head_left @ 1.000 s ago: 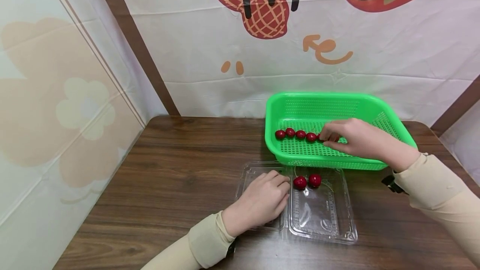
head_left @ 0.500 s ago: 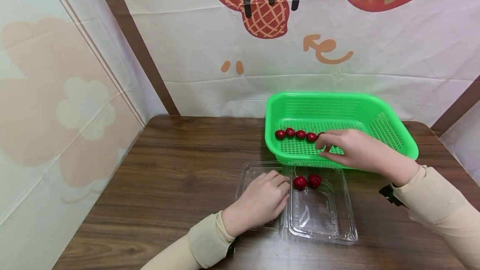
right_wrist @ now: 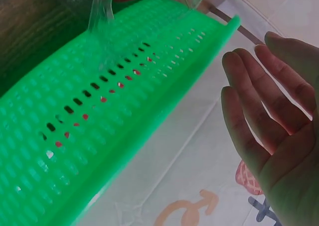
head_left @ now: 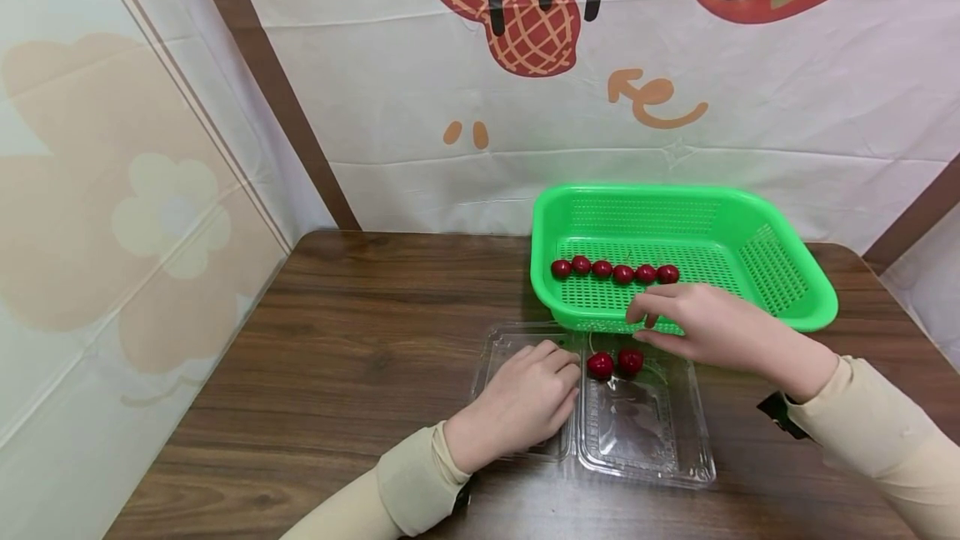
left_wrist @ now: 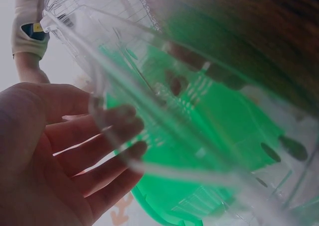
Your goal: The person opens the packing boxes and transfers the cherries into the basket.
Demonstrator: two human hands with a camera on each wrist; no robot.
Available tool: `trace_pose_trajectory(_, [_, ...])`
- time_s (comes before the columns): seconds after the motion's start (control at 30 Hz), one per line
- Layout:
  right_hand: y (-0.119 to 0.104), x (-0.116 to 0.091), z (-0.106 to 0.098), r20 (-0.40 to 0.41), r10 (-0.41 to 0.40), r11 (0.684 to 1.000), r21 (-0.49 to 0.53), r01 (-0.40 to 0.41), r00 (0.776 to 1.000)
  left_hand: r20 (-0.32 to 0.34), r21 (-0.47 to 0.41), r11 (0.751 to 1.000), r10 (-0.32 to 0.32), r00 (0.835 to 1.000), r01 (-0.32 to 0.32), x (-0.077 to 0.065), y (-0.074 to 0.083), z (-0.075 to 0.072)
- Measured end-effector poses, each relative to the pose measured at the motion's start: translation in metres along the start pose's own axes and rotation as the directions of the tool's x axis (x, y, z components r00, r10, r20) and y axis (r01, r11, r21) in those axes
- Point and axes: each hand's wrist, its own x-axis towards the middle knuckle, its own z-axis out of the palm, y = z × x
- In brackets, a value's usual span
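Note:
My left hand rests on the left half of a clear plastic clamshell box, fingers relaxed. In the left wrist view its fingertips show through the clear plastic at the rim. My right hand hovers over the front rim of a green basket, thumb and fingertips apart. The right wrist view shows nothing in its loosely extended fingers. Several red cherries line up in a row inside the basket. Two more cherries with stems lie at the back of the box's right half.
The basket stands at the back of a dark wooden table, its front edge against the box's back edge. A printed cloth hangs behind the table.
My right hand has drawn back from the cherry row to the basket's front rim, uncovering the cherries at the row's right end. The left hand has stayed still.

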Motion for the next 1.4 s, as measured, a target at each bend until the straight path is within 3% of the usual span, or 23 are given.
trace_pose_trajectory(0.47, [-0.008,-0.004,0.017,0.035,-0.011,1.000,0.025,0.010,0.999,-0.003,0.004,1.000,0.001,1.000,-0.001,0.000,0.000,0.000])
trace_pose_trajectory(0.8, [-0.012,-0.005,0.034,0.034,-0.062,0.998,0.026,0.061,0.997,0.002,0.003,1.000,-0.001,1.000,0.001,0.000,0.001,0.000])
trace_pose_trajectory(1.4, [-0.010,-0.009,0.056,0.133,0.020,1.000,-0.003,-0.020,0.991,0.007,0.002,1.000,-0.001,1.000,0.001,-0.001,0.001,0.000])
